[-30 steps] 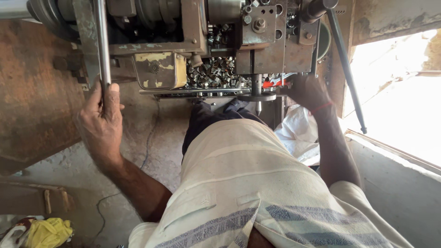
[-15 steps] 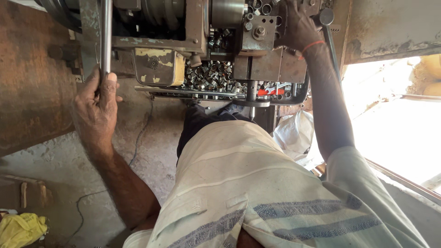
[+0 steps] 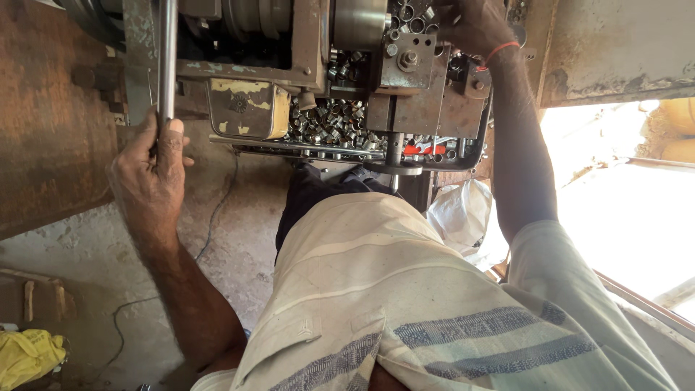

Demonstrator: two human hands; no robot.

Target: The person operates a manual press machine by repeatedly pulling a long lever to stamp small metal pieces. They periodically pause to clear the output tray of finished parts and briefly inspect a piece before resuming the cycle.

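I stand at a worn metal lathe-like machine (image 3: 289, 43). My left hand (image 3: 148, 174) is wrapped around a long steel lever bar (image 3: 167, 58) that rises past the machine's left side. My right hand (image 3: 474, 25) reaches up to the tool block (image 3: 405, 61) at the top right and rests on a part there; whether the fingers grip anything is hidden. Below the block a tray (image 3: 239, 141) holds several small shiny metal rings (image 3: 326, 119).
A yellowed metal box (image 3: 246, 108) hangs under the machine. A white plastic bag (image 3: 460, 217) lies by my right leg. A cable (image 3: 217, 210) runs over the concrete floor. A yellow cloth (image 3: 25, 355) sits bottom left. Bright opening at right.
My right hand has risen from the tray's front edge up to the tool block. My left hand has stayed on the lever bar.
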